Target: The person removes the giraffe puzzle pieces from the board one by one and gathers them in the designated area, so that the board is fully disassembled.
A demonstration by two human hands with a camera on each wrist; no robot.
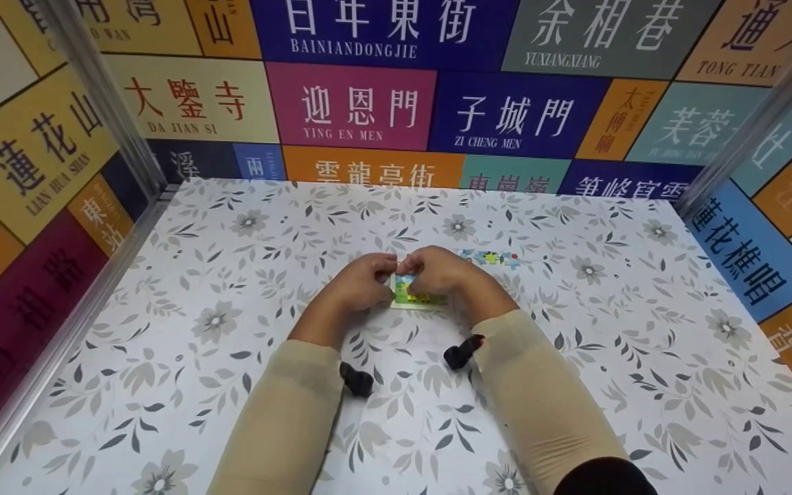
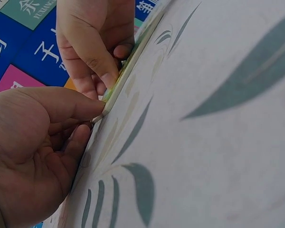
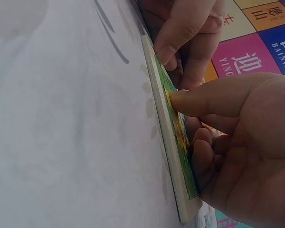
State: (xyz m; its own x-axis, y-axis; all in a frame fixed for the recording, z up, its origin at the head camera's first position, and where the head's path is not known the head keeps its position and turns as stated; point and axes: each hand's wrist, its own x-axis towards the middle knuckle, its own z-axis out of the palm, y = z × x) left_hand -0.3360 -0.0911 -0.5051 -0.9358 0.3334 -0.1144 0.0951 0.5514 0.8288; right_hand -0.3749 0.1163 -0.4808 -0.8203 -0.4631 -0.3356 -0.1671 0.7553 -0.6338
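Observation:
A small jigsaw puzzle board (image 1: 421,302) lies flat on the table, with a green, yellow and blue picture inside a pale wooden rim (image 3: 167,137). My left hand (image 1: 366,280) grips its left edge, thumb and curled fingers at the corner in the left wrist view. Reaching over the board from the right, my right hand (image 1: 435,269) has its thumb tip down on the picture and the other fingers curled. Between thumb and forefinger a bluish jigsaw piece (image 1: 406,279) shows, mostly hidden by the fingers. Just beyond the right hand lie several loose jigsaw pieces (image 1: 492,258).
The table (image 1: 245,412) wears a white cover printed with grey leaves and flowers. Walls of coloured sign panels (image 1: 351,106) stand behind it and at both sides. Small black devices (image 1: 357,379) sit on the inner side of both sleeves.

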